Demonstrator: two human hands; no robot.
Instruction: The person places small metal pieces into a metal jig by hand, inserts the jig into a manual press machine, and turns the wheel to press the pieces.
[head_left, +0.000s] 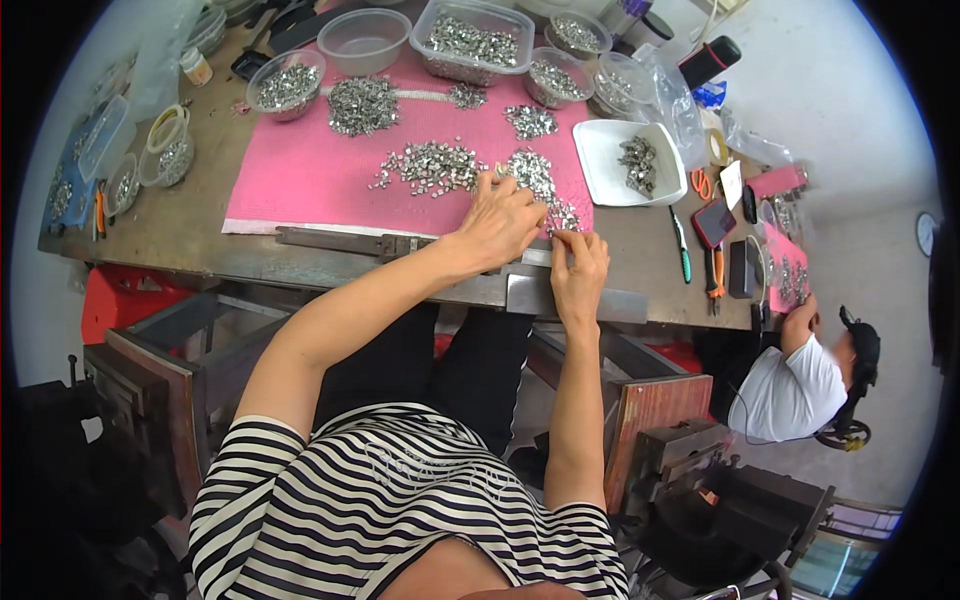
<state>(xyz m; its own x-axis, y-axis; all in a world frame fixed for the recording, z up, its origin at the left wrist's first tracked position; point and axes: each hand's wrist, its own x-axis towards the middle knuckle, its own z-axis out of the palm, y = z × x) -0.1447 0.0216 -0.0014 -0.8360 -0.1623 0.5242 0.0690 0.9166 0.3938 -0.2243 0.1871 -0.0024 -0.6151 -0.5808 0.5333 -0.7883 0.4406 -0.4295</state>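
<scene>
My left hand (497, 220) is bent over small shiny metal pieces, its curled fingertips at the edge between two piles. One loose pile (435, 167) spreads to its left, and another pile (531, 172) lies just beyond its fingers. Close beside it, my right hand (579, 270) has thumb and fingertips together at the near end of a small scatter of pieces (564, 216). Whatever either hand pinches is too small or hidden to make out. Under the piles lies a pink cloth (290, 185) on the bench.
A white tray (588, 165) of pieces sits right of the cloth. Behind stand a rectangular tub (418, 42) and an empty round bowl (364, 42). Green-handled tweezers (681, 245), orange pliers (715, 272) and a phone (714, 222) lie rightward. Another person (795, 385) sits at far right.
</scene>
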